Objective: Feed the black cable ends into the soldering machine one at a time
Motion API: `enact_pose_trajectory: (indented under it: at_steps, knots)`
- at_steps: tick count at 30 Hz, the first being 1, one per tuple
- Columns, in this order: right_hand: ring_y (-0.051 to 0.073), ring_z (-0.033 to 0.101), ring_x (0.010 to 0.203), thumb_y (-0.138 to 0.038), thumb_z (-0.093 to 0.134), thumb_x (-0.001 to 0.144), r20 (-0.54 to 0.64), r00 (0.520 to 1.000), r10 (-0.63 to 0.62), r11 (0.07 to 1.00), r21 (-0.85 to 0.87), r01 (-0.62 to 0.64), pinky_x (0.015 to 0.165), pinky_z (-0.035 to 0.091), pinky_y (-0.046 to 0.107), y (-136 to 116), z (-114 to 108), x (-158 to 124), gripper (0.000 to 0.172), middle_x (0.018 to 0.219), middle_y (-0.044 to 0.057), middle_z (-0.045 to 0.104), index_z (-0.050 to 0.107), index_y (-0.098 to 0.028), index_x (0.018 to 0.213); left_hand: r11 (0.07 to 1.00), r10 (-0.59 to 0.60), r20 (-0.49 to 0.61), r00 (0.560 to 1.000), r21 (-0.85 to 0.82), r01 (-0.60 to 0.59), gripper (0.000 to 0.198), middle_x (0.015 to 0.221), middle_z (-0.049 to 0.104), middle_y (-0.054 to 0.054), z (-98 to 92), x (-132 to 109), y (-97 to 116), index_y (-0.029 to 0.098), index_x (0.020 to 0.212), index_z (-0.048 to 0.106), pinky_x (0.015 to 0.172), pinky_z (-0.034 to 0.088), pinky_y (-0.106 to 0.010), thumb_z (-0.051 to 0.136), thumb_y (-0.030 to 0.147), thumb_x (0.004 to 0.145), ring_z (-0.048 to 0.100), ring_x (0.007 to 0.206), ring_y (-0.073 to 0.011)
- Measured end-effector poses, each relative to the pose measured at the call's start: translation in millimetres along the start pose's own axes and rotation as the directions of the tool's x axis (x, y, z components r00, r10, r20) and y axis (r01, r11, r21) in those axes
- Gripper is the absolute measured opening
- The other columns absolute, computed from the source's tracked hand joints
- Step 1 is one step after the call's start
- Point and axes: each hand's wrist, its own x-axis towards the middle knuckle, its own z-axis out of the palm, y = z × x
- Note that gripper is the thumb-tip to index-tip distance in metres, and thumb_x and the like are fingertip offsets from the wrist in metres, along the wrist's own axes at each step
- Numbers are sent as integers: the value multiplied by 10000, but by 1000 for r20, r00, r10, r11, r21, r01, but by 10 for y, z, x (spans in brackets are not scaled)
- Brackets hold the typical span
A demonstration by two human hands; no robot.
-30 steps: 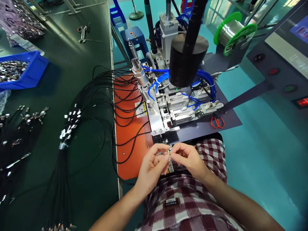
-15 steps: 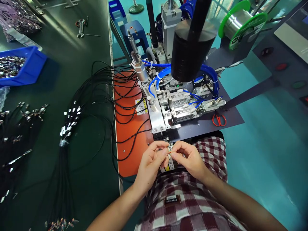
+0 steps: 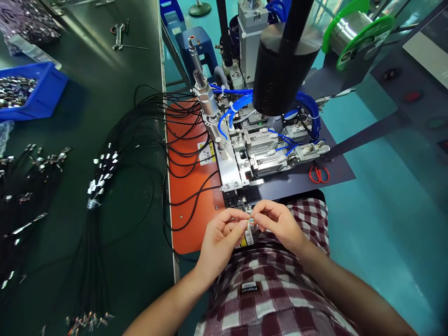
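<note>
My left hand (image 3: 221, 237) is closed in a pinch at the front of the machine, thumb against fingers. Facing it, my right hand (image 3: 278, 226) pinches too, its fingertips almost touching the left ones. Between them run thin coloured wires (image 3: 251, 220), with orange and pale bluish strands showing; both hands grip these. The rest of the wires is hidden by my fingers. Just beyond stands the metal soldering machine (image 3: 262, 161) with its blue air hoses. Black cables (image 3: 189, 140) lead from the machine's left side across an orange base plate (image 3: 191, 238).
A bundle of black cables (image 3: 91, 242) with metal ends lies on the dark green table (image 3: 140, 261). Further left are a blue bin (image 3: 52, 93) of metal parts and more cables. Red-handled scissors (image 3: 318, 175) and a green solder-wire spool (image 3: 353, 32) are on the right. A wrench (image 3: 119, 38) lies far back.
My right hand has shifted slightly right, and my fingertips are a little further apart. More of the coloured wires shows between them. The view has tilted slightly.
</note>
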Motion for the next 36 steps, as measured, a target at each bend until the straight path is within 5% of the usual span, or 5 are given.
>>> enact_pose_trajectory:
  at_steps: [20,25,36]
  knots:
    - [70,423,525,-326,701,794,-15,1000,24,992,121,-22,503,353,209,104,65,-46,180,657,-38,527,628,-168,752,999,15,8,1000,-30,-15,219,564,479,53,-8,11,-1,140,899,627,453,265,-156,664,341,822,361,481,-37]
    - [72,421,515,-330,666,823,77,996,50,987,151,-61,505,326,218,101,26,-29,187,625,-40,514,618,-159,765,999,23,32,999,-35,-22,198,578,486,55,-21,3,12,146,908,620,457,277,-152,656,327,835,378,483,-32]
    - [80,342,534,-423,606,849,240,969,52,997,-64,-37,486,257,223,-93,-87,46,286,614,-49,424,547,-164,742,993,-85,139,987,93,72,259,528,455,59,-51,-19,92,134,878,603,432,242,-173,677,371,801,347,440,-41]
